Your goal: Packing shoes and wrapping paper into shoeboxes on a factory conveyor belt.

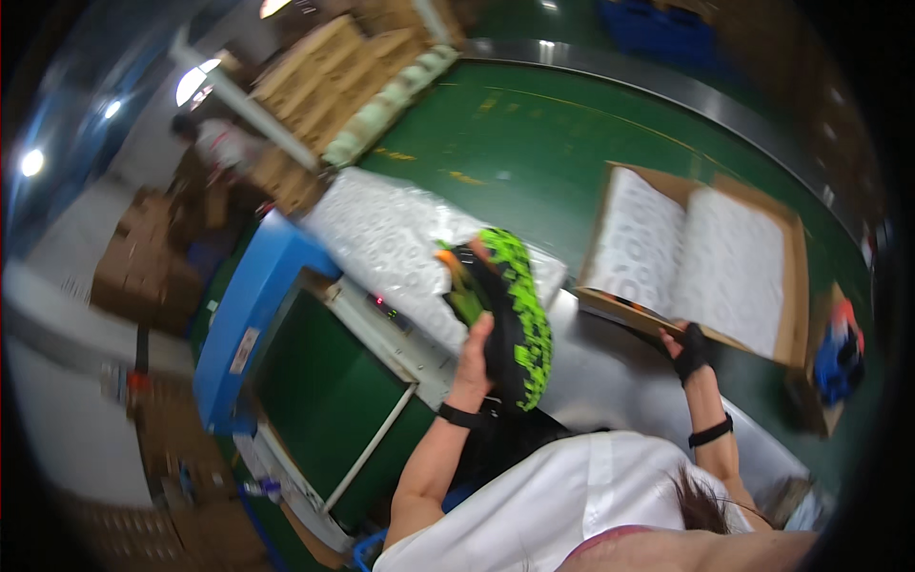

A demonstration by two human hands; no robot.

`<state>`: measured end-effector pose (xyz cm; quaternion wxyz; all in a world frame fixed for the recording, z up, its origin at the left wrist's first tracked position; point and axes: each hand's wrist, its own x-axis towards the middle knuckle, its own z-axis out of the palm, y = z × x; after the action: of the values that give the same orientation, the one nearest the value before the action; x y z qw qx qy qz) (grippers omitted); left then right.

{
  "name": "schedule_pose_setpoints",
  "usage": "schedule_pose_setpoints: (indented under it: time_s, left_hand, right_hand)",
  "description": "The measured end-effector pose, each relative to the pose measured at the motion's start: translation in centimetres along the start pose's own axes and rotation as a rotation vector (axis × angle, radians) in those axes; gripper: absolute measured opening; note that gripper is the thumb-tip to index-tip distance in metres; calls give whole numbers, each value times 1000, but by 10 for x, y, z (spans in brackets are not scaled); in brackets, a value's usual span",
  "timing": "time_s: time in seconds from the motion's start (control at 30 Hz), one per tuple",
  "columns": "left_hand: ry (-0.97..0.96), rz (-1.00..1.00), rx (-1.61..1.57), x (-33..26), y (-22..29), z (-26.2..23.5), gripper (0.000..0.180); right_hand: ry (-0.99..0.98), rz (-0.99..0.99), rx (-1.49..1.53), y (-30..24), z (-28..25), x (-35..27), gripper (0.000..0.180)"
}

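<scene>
My left hand (pixel 475 360) is closed round a black shoe (pixel 491 291) with a bright green and black patterned sole and an orange patch at its collar. The shoe is held up on its side, over the edge of a white plastic-wrapped bundle (pixel 381 224). At the right, my right hand (pixel 688 351), in a black fingerless glove, grips the near wall of an open cardboard box (pixel 796 286). White printed tissue paper (pixel 732 262) lines this box and spreads out of its middle. A dark strip with orange shows along the near inner wall; its kind is unclear.
A green work surface (pixel 543 143) stretches behind the box. To the left stands a blue machine frame (pixel 262 310) beside a green conveyor belt (pixel 319 400). A small carton (pixel 818 386) with blue and red things sits far right. Stacked cartons (pixel 319 81) and a person (pixel 224 148) are behind.
</scene>
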<state>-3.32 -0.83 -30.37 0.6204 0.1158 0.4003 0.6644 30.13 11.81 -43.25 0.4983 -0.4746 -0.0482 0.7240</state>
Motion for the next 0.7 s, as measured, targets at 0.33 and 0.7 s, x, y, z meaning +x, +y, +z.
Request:
schedule_pose_setpoints:
  time_s: [0.33,0.7]
  left_hand:
    - [-281,-215,152,47,-19,90,47]
    - [-45,-630,625,146,-134,88,53]
  right_hand:
    - [-26,202,-171,55,3,-99,25]
    - [-93,166,-602,37,-13,-150,51]
